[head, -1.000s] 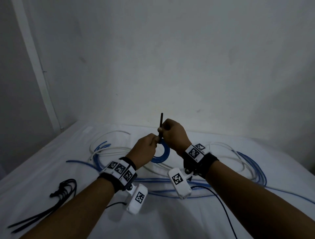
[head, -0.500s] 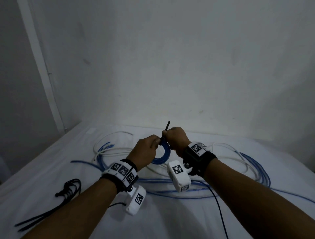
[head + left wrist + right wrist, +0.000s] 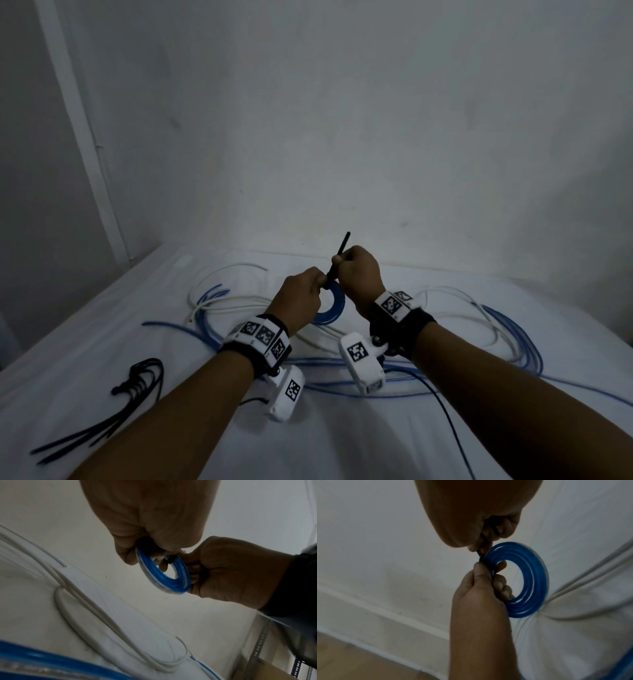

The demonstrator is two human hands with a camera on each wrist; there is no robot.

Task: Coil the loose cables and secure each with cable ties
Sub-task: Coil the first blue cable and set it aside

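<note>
One small blue coil (image 3: 329,306) is held up mid-scene: left hand (image 3: 301,294) grips it, right hand (image 3: 359,274) pulls the black tie (image 3: 339,253). Loose cables (image 3: 496,318) on the bed remain uncoiled.

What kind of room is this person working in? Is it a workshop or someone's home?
Hard to say; probably a plain, bare room used as a makeshift work spot. A white cloth covers the surface, a bare white wall stands behind, and loose cables and black cable ties lie about.
</note>
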